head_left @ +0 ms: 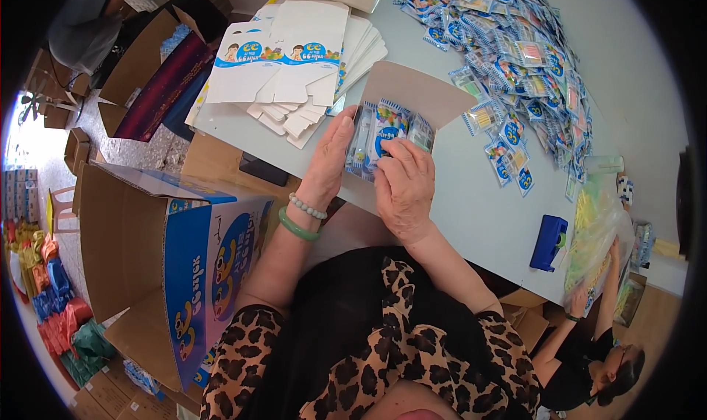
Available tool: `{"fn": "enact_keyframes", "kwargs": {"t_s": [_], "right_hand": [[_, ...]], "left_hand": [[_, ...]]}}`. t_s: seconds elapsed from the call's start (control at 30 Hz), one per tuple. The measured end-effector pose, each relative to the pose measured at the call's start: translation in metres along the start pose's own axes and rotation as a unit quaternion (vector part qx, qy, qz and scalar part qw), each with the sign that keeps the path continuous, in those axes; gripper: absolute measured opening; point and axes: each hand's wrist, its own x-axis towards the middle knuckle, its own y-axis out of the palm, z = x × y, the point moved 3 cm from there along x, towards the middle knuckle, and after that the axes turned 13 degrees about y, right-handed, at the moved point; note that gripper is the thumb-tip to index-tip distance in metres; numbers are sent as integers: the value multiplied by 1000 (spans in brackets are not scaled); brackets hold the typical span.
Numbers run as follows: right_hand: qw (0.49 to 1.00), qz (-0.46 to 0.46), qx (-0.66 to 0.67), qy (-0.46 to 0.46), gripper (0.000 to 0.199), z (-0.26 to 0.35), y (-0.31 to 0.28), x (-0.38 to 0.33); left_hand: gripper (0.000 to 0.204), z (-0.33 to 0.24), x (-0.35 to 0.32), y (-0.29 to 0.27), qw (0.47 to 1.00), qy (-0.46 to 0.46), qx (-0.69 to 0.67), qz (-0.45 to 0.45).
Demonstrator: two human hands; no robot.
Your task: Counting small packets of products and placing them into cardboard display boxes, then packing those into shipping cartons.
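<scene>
A small open carton (418,90), its pale inner flap raised, stands tilted at the table edge in front of me. Small clear-and-blue sealed packets (388,125) are lined up inside it. My left hand (335,144), with a green bangle and a beaded bracelet above it, grips the carton's left side. The fingers of my right hand (405,188) are curled over the packets at the carton's mouth and press against them. Its fingertips are partly hidden.
Flat printed cartons (302,44) lie stacked at the back left. A big heap of packets (515,59) covers the back right. A blue tape dispenser (549,243) sits at the right edge. A large open cardboard box (125,236) stands left. Another person (589,368) handles a plastic bag (600,228).
</scene>
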Motion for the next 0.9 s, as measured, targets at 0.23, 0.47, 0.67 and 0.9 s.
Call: {"fn": "enact_keyframes", "kwargs": {"t_s": [0.23,0.47,0.67,0.9], "right_hand": [[995,12,-98,-18,18,6,4,-1],[997,17,16,-69,28,5,-23,18],[991,123,-26,-39,34,-11,2,49],[972,166,-156,-63,31,11,9,53]], "left_hand": [[63,0,1,-2,996,-11,79,27],[66,-7,3,5,987,-21,136,81],[55,-2,-4,-3,998,-53,8,-18],[61,-3,-2,-6,998,-33,56,16]]}}
